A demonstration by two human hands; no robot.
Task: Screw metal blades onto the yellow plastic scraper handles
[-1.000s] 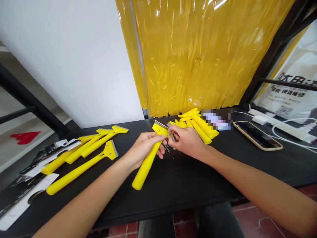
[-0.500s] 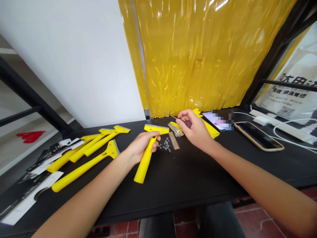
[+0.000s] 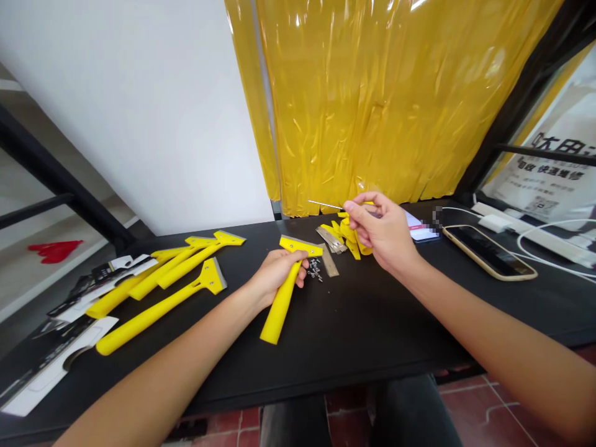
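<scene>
My left hand grips a yellow scraper near the neck, its bladed head pointing away from me and its handle toward me. In my right hand is a screwdriver, its thin shaft pointing left above the table; my fingers hide most of its handle. Small screws and nuts lie just right of the scraper head. Beside them are a metal blade and a small stack of blades. Several yellow plastic parts are piled behind, partly covered by my right hand.
Several yellow scrapers lie at the left, near black-and-white cardboard packaging. To the right are a phone in a tan case, a lit phone and a power strip with white cables. A yellow plastic curtain hangs behind the table.
My right hand has moved right and slightly up with the screwdriver, away from the scraper, exposing more yellow parts. The scraper in my left hand has shifted slightly right in view.
</scene>
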